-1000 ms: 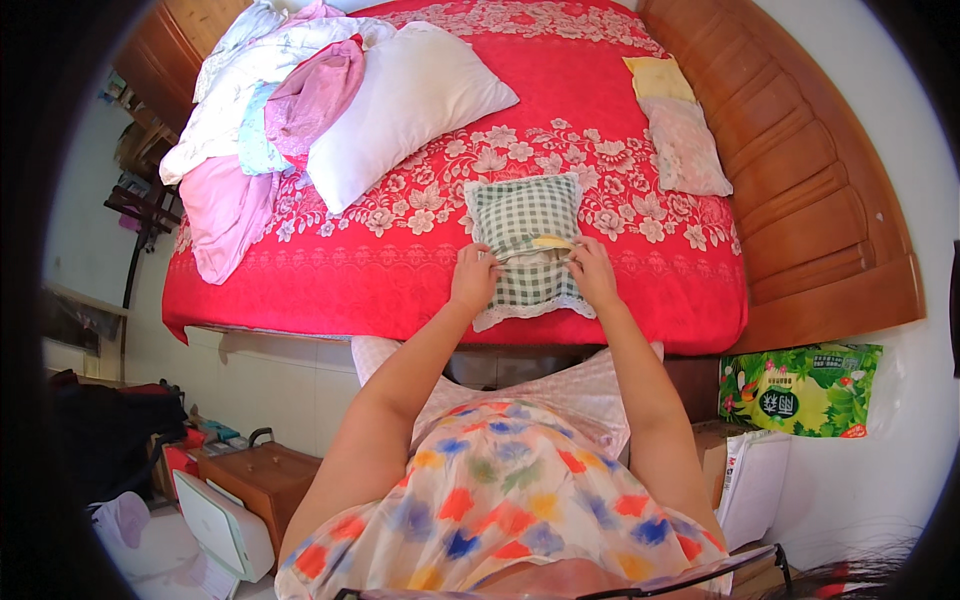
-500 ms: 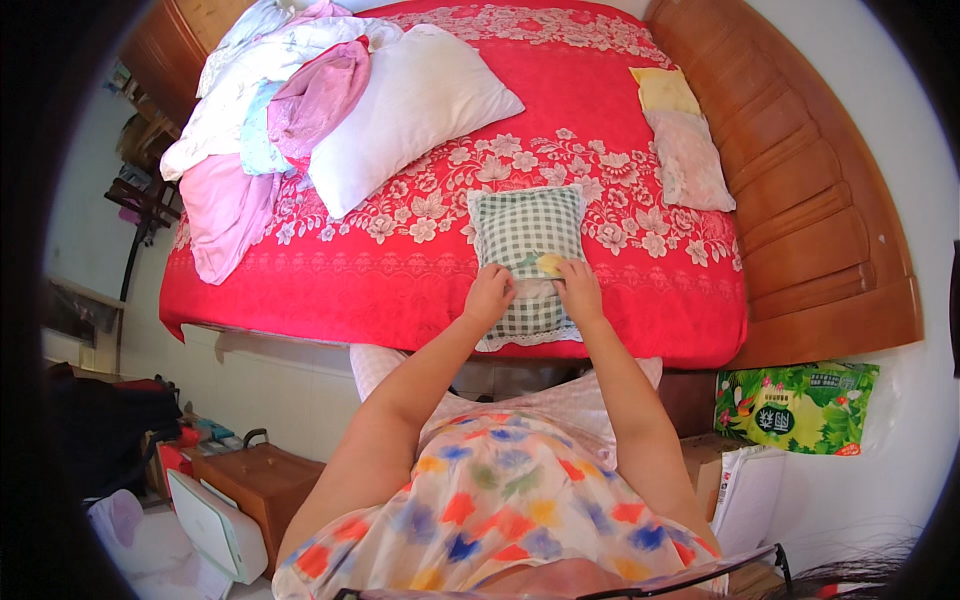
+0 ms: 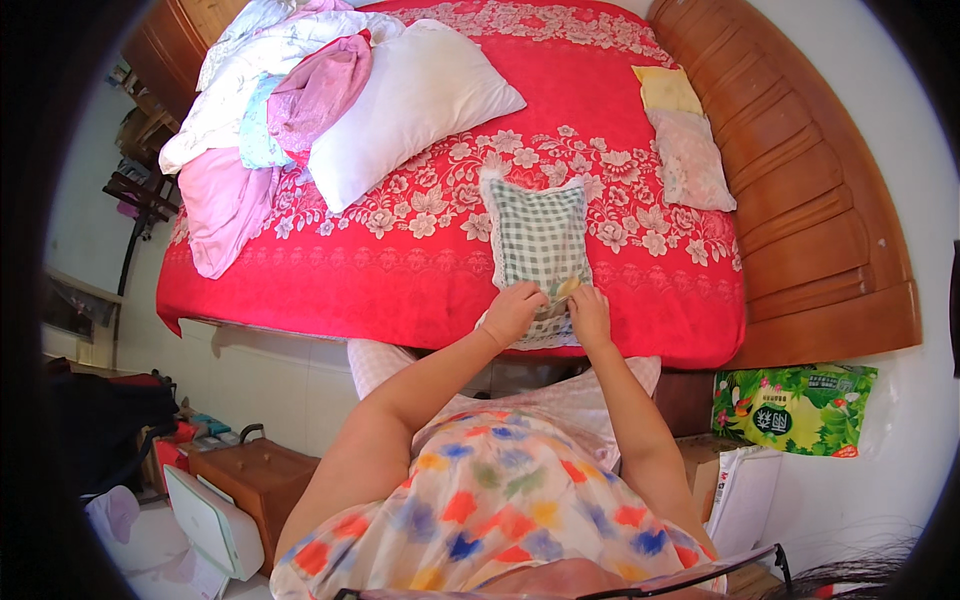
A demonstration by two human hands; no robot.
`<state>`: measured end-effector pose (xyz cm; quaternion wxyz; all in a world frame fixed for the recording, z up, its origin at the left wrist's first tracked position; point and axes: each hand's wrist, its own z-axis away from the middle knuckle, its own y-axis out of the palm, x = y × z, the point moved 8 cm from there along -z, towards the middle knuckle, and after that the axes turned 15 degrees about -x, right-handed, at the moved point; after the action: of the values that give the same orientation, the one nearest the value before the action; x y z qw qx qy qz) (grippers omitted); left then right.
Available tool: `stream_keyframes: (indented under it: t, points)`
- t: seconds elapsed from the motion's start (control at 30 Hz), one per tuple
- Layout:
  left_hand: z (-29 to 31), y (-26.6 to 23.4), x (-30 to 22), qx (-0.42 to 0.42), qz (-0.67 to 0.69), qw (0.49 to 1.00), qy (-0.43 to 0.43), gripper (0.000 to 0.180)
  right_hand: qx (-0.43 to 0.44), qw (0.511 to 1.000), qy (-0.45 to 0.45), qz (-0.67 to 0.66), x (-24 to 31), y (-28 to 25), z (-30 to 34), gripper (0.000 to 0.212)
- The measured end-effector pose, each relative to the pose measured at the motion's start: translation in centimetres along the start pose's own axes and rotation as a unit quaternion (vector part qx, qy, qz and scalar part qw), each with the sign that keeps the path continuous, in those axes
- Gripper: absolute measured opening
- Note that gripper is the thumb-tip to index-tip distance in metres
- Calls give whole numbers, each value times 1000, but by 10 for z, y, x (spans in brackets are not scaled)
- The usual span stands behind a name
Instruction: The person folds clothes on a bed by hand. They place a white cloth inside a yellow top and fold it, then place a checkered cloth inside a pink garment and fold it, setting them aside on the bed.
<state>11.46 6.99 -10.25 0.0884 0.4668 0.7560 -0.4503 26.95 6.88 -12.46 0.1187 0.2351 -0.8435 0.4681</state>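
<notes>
A small green-and-white checked pillow (image 3: pixel 541 232) with a white lace edge lies near the front edge of the bed. A yellow patch (image 3: pixel 568 287) shows on its fabric between my hands. My left hand (image 3: pixel 514 309) presses onto the pillow's lower half, fingers bent and pinching the cloth. Close beside it, my right hand (image 3: pixel 590 313) grips the cloth at the right side with thumb and fingers together. The fabric bunches between them, and my hands cover part of the lower half.
A red flowered sheet (image 3: pixel 400 265) covers the bed. A white pillow (image 3: pixel 410 105) and heaped pink and white bedding (image 3: pixel 228 205) lie at the left. Two small pillows, one yellow (image 3: pixel 668 90) and one pale (image 3: pixel 690 160), lie by the wooden headboard (image 3: pixel 800 200). A brown case (image 3: pixel 250 480) stands lower left.
My hands have moved nearer the bed's front edge and closer together, the left one shifting right. The checked pillow's upper part has narrowed and wrinkled, its left edge drawn to the right.
</notes>
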Motion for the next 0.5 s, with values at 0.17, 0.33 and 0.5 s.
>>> stream_keyframes:
  t: [0.17,0.33,0.5]
  points:
    - [34,-6,71,25,-72,985,-154,19,48,992,-111,-26,37,16,10,11]
    - [24,-6,37,43,-38,997,-58,11,33,997,-71,19,10,17,24,11]
    - [49,7,65,104,-34,982,-157,13,7,999,-33,3,10,10,33,12]
